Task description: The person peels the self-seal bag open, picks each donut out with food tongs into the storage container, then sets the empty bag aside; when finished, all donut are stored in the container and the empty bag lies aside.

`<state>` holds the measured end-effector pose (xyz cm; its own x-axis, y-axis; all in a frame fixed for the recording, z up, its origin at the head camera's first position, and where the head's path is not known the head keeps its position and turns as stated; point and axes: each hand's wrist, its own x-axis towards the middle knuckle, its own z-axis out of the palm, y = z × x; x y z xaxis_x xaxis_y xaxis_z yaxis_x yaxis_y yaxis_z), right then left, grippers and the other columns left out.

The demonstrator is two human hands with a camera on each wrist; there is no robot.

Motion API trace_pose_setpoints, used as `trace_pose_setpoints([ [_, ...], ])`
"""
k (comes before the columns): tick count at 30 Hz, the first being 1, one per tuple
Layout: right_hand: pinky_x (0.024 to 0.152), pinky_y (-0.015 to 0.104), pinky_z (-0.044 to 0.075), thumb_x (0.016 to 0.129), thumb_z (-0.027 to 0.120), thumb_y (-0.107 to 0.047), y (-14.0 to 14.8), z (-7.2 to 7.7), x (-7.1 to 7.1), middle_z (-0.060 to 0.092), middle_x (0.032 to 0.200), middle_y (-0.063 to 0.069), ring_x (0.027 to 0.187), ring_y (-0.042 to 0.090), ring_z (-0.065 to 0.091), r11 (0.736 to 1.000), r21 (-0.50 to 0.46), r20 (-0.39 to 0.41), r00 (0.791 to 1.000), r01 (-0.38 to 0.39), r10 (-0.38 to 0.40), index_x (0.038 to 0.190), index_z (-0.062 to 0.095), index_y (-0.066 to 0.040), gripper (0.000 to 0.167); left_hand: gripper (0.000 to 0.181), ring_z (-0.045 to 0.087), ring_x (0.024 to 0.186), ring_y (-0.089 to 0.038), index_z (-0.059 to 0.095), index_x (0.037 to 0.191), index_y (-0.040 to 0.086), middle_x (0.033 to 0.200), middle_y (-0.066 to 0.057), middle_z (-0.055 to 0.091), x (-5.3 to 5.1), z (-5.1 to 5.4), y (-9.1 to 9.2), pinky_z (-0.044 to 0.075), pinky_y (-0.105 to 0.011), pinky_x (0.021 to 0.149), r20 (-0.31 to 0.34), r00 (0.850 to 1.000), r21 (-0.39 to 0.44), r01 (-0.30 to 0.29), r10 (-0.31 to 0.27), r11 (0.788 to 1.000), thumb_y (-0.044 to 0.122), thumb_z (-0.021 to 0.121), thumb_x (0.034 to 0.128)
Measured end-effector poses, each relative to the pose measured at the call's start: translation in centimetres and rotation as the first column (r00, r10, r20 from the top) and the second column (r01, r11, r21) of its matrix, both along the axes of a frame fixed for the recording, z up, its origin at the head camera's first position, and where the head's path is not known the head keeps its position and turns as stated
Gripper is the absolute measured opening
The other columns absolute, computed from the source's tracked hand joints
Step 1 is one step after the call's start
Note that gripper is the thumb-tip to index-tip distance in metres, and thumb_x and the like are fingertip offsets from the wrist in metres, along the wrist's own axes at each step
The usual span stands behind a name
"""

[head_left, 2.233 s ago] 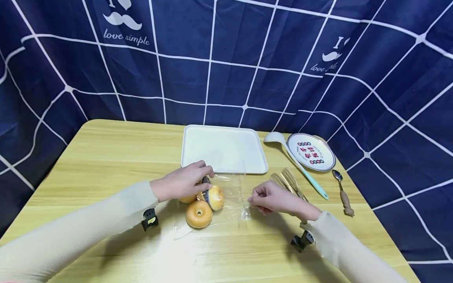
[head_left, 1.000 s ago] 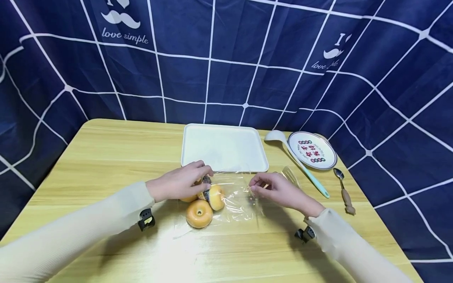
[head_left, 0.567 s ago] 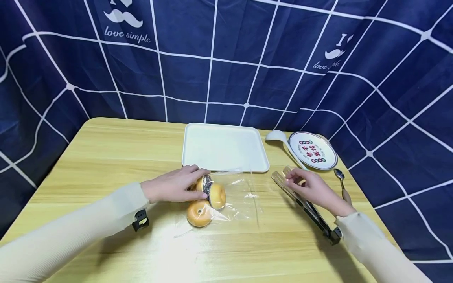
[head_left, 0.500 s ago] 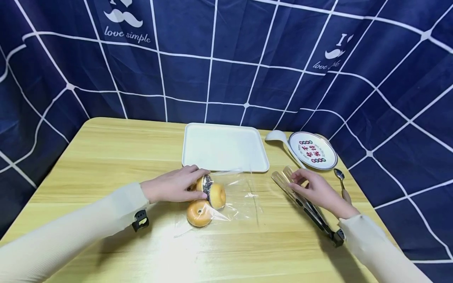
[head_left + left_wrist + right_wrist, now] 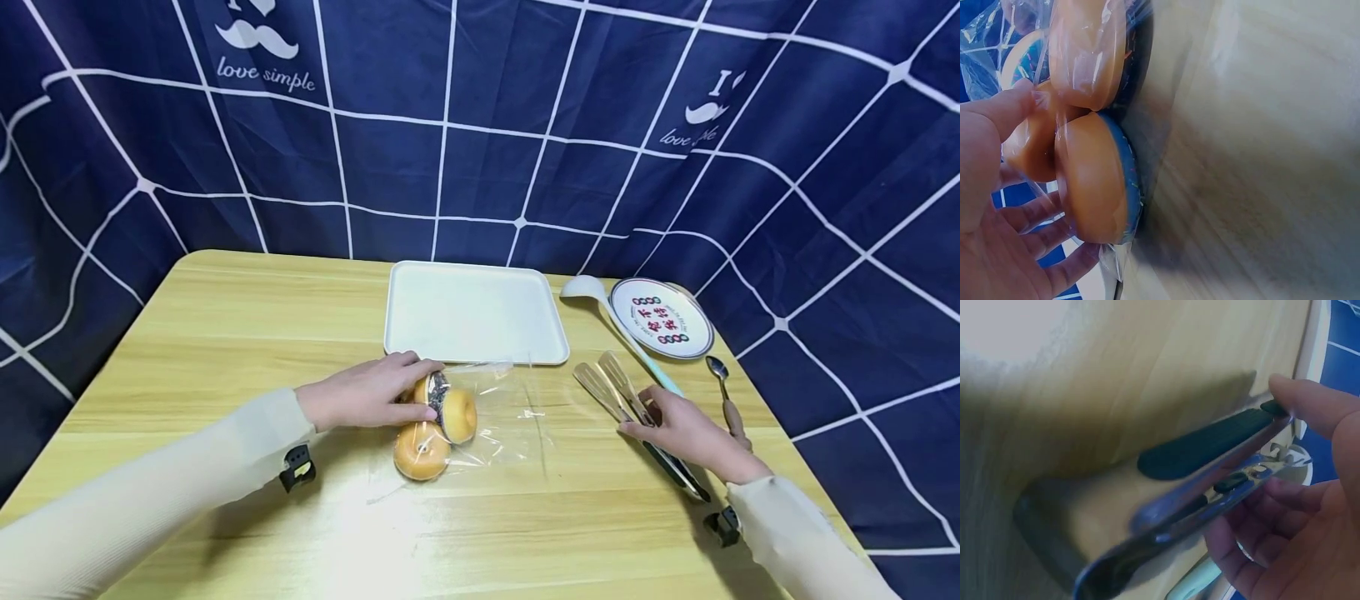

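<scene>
Left hand (image 5: 371, 392), yours: thumb and fingers gripping bagged doughnuts (image 5: 422, 451), centre of frame; rear doughnut partly hidden under it. Clear bag (image 5: 517, 421): edges hard to trace. Right hand (image 5: 690, 435), yours: at the bag's edge a second ago, now pinching tongs (image 5: 666, 462), right of centre, mid-length covered.

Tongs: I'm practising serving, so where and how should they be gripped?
Probably around both dark handles, from the person's right: the tongs point their spread heads toward the tray, leaving the handles nearer the person, and apart for squeezing.
</scene>
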<state>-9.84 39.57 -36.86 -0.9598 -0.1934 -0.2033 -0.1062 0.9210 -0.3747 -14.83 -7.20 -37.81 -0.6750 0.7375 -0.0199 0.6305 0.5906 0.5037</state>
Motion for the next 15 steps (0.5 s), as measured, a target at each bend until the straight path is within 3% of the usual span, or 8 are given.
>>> trace_pose_setpoints([
  [5, 0.058, 0.028, 0.035, 0.097, 0.075, -0.033, -0.18, -0.1, 0.23, 0.046, 0.075, 0.001, 0.065, 0.014, 0.043, 0.999, 0.025, 0.033, 0.999, 0.023, -0.024, 0.102, 0.055, 0.0, 0.039, 0.068, 0.052, 0.091, -0.014, 0.051, 0.152, 0.008, 0.114, -0.008, 0.063, -0.4, -0.11, -0.12, 0.047, -0.028, 0.075, -0.026, 1.0, 0.005, 0.006, -0.006, 1.0, 0.047, 0.069, 0.1],
  [9, 0.055, 0.026, 0.033, 0.096, 0.076, -0.03, -0.3, -0.29, 0.4, 0.041, 0.069, -0.002, 0.059, 0.011, 0.039, 0.999, 0.023, -0.001, 1.0, 0.025, -0.025, 0.088, 0.053, -0.005, 0.035, 0.066, 0.053, 0.091, -0.014, 0.051, 0.152, 0.009, 0.114, -0.007, 0.063, -0.75, -0.17, -0.36, 0.047, -0.028, 0.075, -0.019, 1.0, 0.012, -0.007, 0.007, 1.0, 0.047, 0.069, 0.1001],
  [15, 0.058, 0.027, 0.04, 0.097, 0.075, -0.025, -0.18, 0.59, 0.07, 0.054, 0.073, -0.001, 0.063, 0.009, 0.046, 0.999, 0.027, -0.109, 0.994, -0.029, 0.032, 0.092, 0.06, -0.007, 0.024, 0.067, 0.053, 0.093, -0.015, 0.05, 0.153, 0.011, 0.117, -0.007, 0.063, -0.92, -0.07, -0.59, 0.048, -0.03, 0.077, -0.003, 1.0, 0.016, -0.021, 0.021, 1.0, 0.047, 0.068, 0.1002],
])
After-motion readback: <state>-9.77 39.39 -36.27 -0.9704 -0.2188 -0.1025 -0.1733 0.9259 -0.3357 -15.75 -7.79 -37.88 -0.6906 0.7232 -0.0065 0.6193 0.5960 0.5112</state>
